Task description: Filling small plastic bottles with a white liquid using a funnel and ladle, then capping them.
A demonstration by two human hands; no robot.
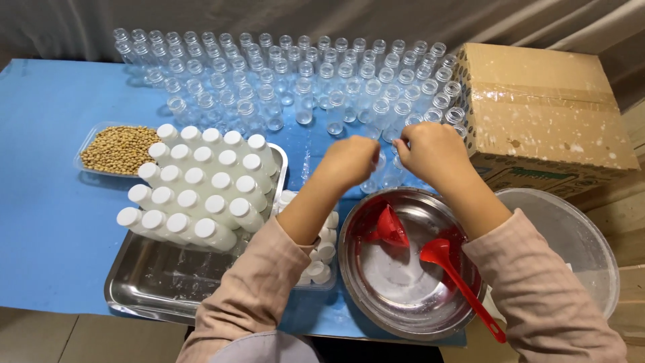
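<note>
Both hands meet over a small clear bottle (388, 173) near the middle of the blue tabletop (47, 222). The left hand (351, 160) and right hand (430, 151) are curled; I cannot tell what each grip pinches. A bump could tip the empty bottles (282, 81) standing close behind. A brown cardboard box (544, 114) with a green label sits at the right edge.

Blue table (47, 222), perhaps grey curtain (336, 17)

Capped bottles (201, 188) on tray (144, 282) at left, bowl (403, 309) to its right, empty bottles (289, 74) behind both.
</note>
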